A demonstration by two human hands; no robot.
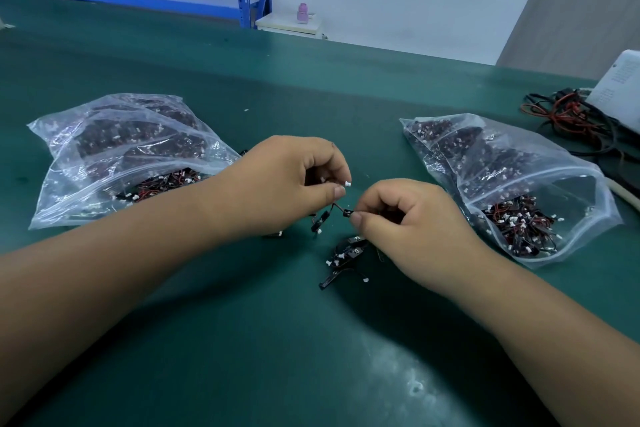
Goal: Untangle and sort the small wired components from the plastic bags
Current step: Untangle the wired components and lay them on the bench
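We hold one small wired component [347, 213], a thin dark lead with a white plug at one end and a black body at the other, stretched between our hands just above the dark green bench mat [242, 340]. Our left hand [294, 180] pinches the plug end between thumb and forefinger. Our right hand [408, 218] pinches the black body the same way, with the other fingers curled in. A second black piece [320, 221] hangs below the left hand and seems caught on the lead, so we judge the strand not yet free.

The main risk is pulling the hands apart too hard. With the snag still there, the thin lead could tear out of its plug or its body.

If the hanging piece drops loose, it would land on or beside the small heap of loose black-and-white components [343, 260] lying near us under the right hand, and could knot up again.

The clear plastic zip bag on the left [114, 149] and the clear plastic zip bag on the right [512, 177] both gape towards us and hold similar red-and-black parts. We cannot tell which bag is which, so a freed piece could easily go into the wrong one. Our left forearm lies just beside the left bag's mouth, and a careless sweep could drag parts out.
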